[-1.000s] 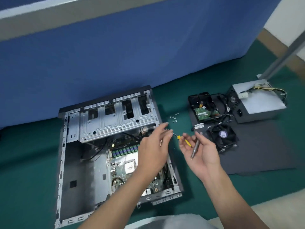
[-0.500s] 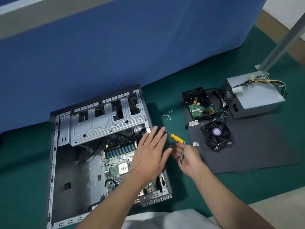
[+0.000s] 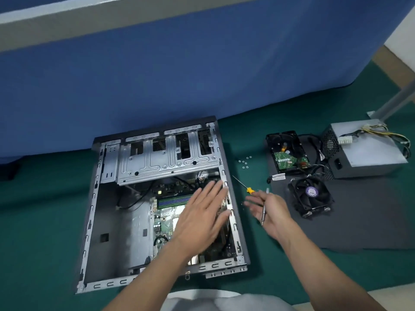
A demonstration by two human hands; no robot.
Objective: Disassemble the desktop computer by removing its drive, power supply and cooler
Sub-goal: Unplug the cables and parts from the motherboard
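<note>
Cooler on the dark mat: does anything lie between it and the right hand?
Nothing visible does. Only bare dark mat separates the right hand from the cooler. That hand holds a silver tool, though, so it is not free.

An open desktop computer case [image 3: 107, 221] lies on its side on the green floor covering [image 3: 45, 221], silver drive cage at its far end, green motherboard exposed; right of it, on a dark mat [image 3: 370, 221], the hard drive [image 3: 286, 153] lies circuit board up at the far left corner; the grey power supply [image 3: 368, 153], cables on top, sits along the far edge; the black cooler [image 3: 311, 196] lies fan up by the left edge.
</note>
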